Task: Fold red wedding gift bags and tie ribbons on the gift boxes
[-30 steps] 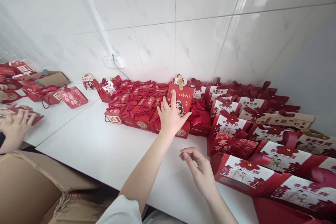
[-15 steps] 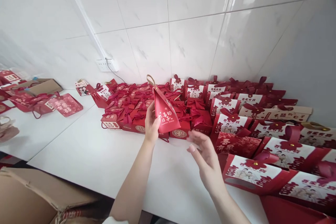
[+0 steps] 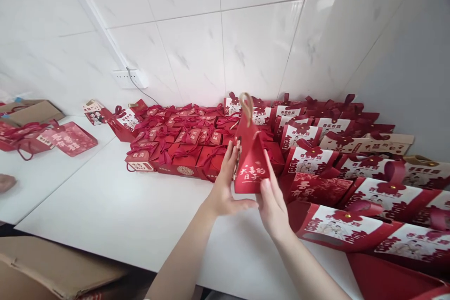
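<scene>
A red, peaked gift box (image 3: pixel 250 171) with white lettering on its end and a tan loop handle (image 3: pixel 246 105) is held up over the white table. My left hand (image 3: pixel 227 190) lies along its left side, fingers flat against it and thumb stretched out beneath. On the other side my right hand (image 3: pixel 273 199) presses against the box near its lower right corner. Behind it, red ribbon-tied boxes (image 3: pixel 184 154) stand packed together in rows. Close to my right hand are rows of red and white gift boxes (image 3: pixel 337 222) with ribbon handles.
Loose red boxes (image 3: pixel 75 139) lie on the left part of the white table (image 3: pixel 116 215). A blurred pinkish shape (image 3: pixel 6 183) shows at the left edge. An open cardboard carton (image 3: pixel 56 262) stands below the table's front. A tiled wall with a socket strip (image 3: pixel 128 78) closes off the back.
My left hand has brought the gift box to the right, and the box has turned more upright. My right hand has come in from apart to touch its right side. The view has shifted slightly.
</scene>
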`<state>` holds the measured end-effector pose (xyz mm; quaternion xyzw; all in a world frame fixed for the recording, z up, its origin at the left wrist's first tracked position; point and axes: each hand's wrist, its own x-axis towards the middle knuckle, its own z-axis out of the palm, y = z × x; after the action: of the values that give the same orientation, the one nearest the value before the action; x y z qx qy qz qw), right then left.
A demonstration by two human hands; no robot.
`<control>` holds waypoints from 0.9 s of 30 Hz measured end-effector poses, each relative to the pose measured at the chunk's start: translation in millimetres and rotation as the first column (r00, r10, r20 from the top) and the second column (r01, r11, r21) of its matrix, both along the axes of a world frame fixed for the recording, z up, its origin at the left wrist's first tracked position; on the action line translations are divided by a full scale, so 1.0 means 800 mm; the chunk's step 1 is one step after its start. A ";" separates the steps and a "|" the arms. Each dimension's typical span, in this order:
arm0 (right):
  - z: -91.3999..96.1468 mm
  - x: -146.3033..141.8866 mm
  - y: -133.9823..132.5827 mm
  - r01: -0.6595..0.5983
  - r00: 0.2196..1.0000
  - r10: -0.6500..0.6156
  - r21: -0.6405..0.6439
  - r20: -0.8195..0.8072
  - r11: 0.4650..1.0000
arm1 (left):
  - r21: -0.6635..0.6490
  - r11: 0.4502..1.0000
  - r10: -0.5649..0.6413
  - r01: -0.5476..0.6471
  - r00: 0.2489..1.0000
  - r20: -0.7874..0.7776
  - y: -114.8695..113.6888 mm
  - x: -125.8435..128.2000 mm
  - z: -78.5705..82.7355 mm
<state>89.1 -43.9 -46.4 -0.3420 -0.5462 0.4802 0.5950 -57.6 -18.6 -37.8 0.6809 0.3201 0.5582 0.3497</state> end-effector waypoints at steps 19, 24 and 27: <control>0.000 0.004 0.001 0.053 0.989 -0.059 0.053 0.132 0.997 | 0.121 0.982 0.168 -0.148 0.971 -0.170 0.000 0.012 -0.007; 0.001 0.007 -0.002 -0.009 0.975 -0.021 0.133 0.219 0.991 | 0.047 0.983 0.180 -0.179 0.984 -0.021 -0.008 0.014 0.002; 0.002 0.009 -0.004 -0.049 0.959 -0.013 0.212 0.282 0.976 | -0.134 0.984 0.146 -0.121 0.969 0.197 -0.010 0.017 0.002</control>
<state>96.3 -47.4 -45.0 -0.3349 -0.6775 0.3696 0.5405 -44.3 -26.5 -35.9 0.5738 0.3605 0.6276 0.3833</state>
